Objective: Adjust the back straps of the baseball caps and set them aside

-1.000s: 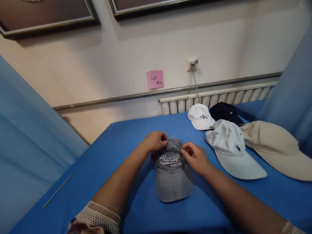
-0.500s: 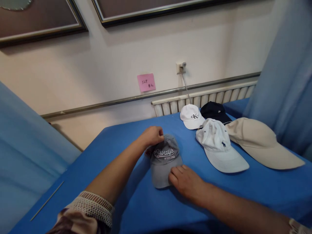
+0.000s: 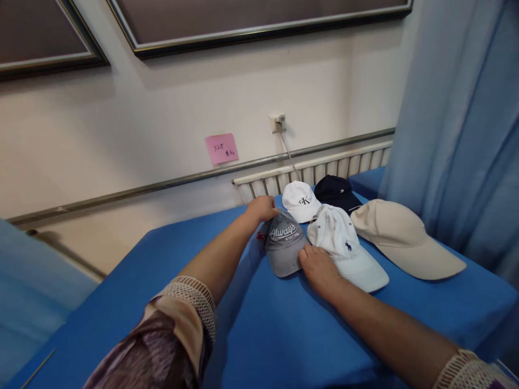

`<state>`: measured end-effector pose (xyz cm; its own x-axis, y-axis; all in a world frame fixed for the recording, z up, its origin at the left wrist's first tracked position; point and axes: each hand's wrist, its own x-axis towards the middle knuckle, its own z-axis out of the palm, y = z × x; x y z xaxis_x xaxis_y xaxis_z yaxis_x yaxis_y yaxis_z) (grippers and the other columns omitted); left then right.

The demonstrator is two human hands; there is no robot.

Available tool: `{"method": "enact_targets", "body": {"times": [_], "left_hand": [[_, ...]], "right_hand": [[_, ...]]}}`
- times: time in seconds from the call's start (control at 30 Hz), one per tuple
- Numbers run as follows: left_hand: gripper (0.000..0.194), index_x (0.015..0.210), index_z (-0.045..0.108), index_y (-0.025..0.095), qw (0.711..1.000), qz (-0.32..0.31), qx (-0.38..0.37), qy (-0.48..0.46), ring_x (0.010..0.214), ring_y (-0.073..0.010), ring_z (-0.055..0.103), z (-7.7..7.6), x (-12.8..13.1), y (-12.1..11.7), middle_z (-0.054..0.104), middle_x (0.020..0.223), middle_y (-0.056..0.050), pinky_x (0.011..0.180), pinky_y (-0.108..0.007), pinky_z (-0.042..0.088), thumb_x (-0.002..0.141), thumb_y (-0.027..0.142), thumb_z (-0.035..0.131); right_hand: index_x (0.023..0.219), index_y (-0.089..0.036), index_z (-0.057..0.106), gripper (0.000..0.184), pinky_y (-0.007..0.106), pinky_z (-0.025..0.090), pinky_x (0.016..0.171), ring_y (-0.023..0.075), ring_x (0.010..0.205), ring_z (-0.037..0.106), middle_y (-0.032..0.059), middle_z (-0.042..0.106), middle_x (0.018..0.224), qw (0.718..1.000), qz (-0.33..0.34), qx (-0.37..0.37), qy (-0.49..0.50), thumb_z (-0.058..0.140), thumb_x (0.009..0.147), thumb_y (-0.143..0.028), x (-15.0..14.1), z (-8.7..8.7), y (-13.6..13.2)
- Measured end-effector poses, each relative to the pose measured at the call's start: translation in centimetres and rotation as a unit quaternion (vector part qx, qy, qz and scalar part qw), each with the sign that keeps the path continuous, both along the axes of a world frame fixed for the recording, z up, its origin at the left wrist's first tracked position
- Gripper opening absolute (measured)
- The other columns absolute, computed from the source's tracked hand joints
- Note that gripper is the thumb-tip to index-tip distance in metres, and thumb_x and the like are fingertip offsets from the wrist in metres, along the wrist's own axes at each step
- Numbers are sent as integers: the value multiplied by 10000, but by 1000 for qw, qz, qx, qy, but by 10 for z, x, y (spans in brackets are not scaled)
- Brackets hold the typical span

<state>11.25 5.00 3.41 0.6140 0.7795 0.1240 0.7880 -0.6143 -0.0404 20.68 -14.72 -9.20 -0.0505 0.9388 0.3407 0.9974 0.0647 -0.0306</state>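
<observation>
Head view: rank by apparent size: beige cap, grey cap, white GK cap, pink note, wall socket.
1. Beige cap
2. Grey cap
3. White GK cap and pink note: too close to rank
4. Wall socket

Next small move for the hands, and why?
Probably ease the right hand off the brim of the gray "Always" cap while the left hand steadies its crown. The right hand is at the brim's edge, right beside the pale cap with the horse-rider logo, so pushing further that way might shift that cap.
</observation>
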Motion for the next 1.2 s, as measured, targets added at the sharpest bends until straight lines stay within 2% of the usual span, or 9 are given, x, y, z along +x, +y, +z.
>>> {"method": "enact_targets", "body": {"times": [0.13, 0.5, 0.6, 0.7, 0.77, 0.87, 1.03, 1.1, 1.2], "left_hand": [[231, 865, 700, 193, 1000, -1, 6, 0, 852, -227, 638, -1, 11, 8, 718, 883, -79, 685, -258, 451, 698, 316, 599], [211, 868, 699, 178, 999, -10, 1, -50, 849, -245, 644, -13, 10, 12, 716, 872, -91, 709, -283, 457, 703, 280, 616], [222, 915, 688, 163, 996, -8, 6, -94, 861, -231, 638, -13, 1, 4, 713, 909, -95, 735, -286, 457, 755, 264, 572], [263, 998, 663, 160, 989, -6, 12, -146, 873, -198, 633, -17, -22, -16, 705, 976, -85, 757, -272, 456, 816, 268, 507], [269, 1006, 653, 165, 983, -1, 5, -182, 835, -175, 635, -29, -46, -35, 706, 946, -62, 731, -257, 457, 828, 278, 485], [253, 942, 662, 161, 948, 11, -87, -305, 704, -153, 617, -61, -89, -67, 690, 802, -26, 644, -241, 445, 809, 300, 498], [254, 878, 660, 148, 919, 64, -193, -339, 556, -132, 531, -118, -149, -106, 592, 609, 20, 556, -236, 400, 796, 323, 494], [257, 876, 659, 150, 918, 62, -212, -329, 551, -125, 514, -131, -160, -115, 584, 609, 23, 560, -233, 392, 808, 321, 479], [247, 892, 661, 162, 935, 32, -207, -286, 589, -126, 524, -136, -165, -123, 608, 653, 13, 571, -227, 375, 822, 294, 464]], "right_hand": [[956, -141, 592, 181, 375, 396, 737, 269, 873, 568, 137, 606, 940, 999, -37, -10, 21, 445, 880, -66, -1, -4, 4], [952, -147, 574, 181, 361, 389, 730, 261, 863, 561, 124, 591, 957, 998, -47, -22, 41, 453, 852, -58, -1, -6, 4], [956, -152, 568, 208, 363, 373, 741, 268, 876, 550, 118, 584, 969, 997, -44, -21, 55, 503, 785, -52, 1, -5, 0], [945, -152, 566, 226, 360, 352, 756, 266, 893, 536, 114, 583, 964, 997, -36, -16, 69, 526, 744, -58, 0, -4, -5], [919, -156, 569, 200, 354, 339, 755, 259, 890, 530, 111, 585, 949, 997, -29, -14, 73, 520, 750, -62, 0, -3, -8], [918, -156, 579, 195, 343, 324, 763, 242, 887, 523, 100, 591, 927, 997, 0, -6, 74, 501, 770, -55, -2, -3, -11], [907, -157, 603, 212, 332, 321, 769, 216, 855, 523, 85, 606, 910, 993, 98, -2, 61, 436, 829, -51, -14, -10, -15], [903, -154, 611, 218, 322, 327, 759, 207, 849, 533, 87, 616, 917, 988, 140, -20, 58, 421, 848, -61, -28, -13, -18], [885, -148, 611, 204, 297, 338, 696, 185, 783, 556, 82, 632, 883, 976, 191, -81, 65, 425, 845, -77, -54, -15, -22]]}}
